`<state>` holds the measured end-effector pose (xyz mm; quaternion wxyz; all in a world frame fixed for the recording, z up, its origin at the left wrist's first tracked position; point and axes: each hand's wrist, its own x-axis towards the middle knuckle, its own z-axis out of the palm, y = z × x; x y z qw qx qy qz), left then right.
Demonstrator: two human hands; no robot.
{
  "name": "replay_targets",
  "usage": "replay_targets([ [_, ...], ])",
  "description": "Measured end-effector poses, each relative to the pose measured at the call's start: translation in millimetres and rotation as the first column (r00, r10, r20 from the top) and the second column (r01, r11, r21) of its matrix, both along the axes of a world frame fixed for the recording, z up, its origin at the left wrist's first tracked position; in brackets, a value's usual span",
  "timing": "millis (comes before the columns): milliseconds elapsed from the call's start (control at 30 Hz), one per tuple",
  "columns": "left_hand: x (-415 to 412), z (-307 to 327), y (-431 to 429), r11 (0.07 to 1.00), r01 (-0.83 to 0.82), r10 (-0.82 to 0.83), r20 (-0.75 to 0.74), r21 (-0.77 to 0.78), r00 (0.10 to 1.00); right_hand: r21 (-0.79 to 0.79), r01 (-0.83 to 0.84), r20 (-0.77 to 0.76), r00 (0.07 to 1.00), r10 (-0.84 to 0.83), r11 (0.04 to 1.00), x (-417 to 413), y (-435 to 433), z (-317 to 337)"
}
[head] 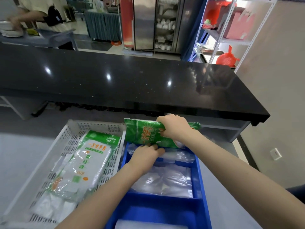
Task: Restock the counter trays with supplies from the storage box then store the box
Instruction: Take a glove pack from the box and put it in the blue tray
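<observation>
I see my right hand (175,128) raised over the far end of the blue tray (200,179), its fingers (162,133) closed around a green packet (142,133) of disposable gloves; the packet hangs tilted above the tray's farthest compartment, clear of the surface; my left hand (145,155) reaches into that same far compartment, fingers curled down among clear plastic bags (179,157), though I cannot tell whether they are gripping anything; the middle compartment holds more clear plastic sheets (165,180), and a white roll-like item (148,225) shows at the nearest end; just to the left, touching the tray's side, sits the white perforated box (69,134), with another green-and-white glove packet (85,162) lying flat inside it on top of white bundles (49,207); both containers rest on the grey surface (19,154); beyond them runs a black countertop (132,80).
</observation>
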<state>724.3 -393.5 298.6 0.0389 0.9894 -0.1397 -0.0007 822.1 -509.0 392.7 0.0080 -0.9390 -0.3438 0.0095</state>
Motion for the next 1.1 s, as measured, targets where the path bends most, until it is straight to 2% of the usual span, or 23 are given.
replay_targets([
  [133,-12,0,-2,1.0,0.008,-0.008,0.106,-0.001,0.994,-0.046,0.025,-0.126,0.992,-0.031,0.999,4,-1,-13],
  [267,-20,3,-4,1.0,0.021,-0.018,0.149,-0.021,0.989,-0.138,0.006,-0.264,0.963,-0.042,0.99,9,-2,-32],
  [333,-23,5,-3,0.999,0.023,-0.017,0.161,-0.035,0.987,-0.117,0.017,-0.386,0.92,-0.061,0.993,13,-2,-37],
  [400,-24,6,-1,0.999,0.016,-0.009,0.173,-0.042,0.985,-0.08,0.028,-0.446,0.893,-0.061,0.996,18,-5,-37],
  [500,-22,7,2,0.999,-0.008,0.016,0.188,-0.045,0.982,-0.01,0.064,-0.384,0.921,-0.063,0.998,22,-9,-40],
  [600,-18,7,2,0.998,-0.035,0.044,0.189,-0.05,0.981,0.008,0.091,-0.102,0.991,-0.09,0.996,20,-12,-52],
  [700,-15,7,2,0.996,-0.04,0.053,0.18,-0.075,0.982,0.054,0.105,0.089,0.99,-0.11,0.993,18,-17,-63],
  [767,-13,7,2,0.996,-0.046,0.06,0.176,-0.081,0.983,0.036,0.102,0.095,0.99,-0.105,0.994,17,-19,-71],
  [933,-7,5,1,0.996,-0.056,0.065,0.153,-0.062,0.986,-0.006,0.098,-0.12,0.988,-0.098,0.995,21,-24,-73],
  [1100,-9,6,6,0.997,-0.053,0.063,0.169,-0.063,0.984,0.102,0.04,-0.048,0.998,-0.035,0.994,16,-23,-57],
])
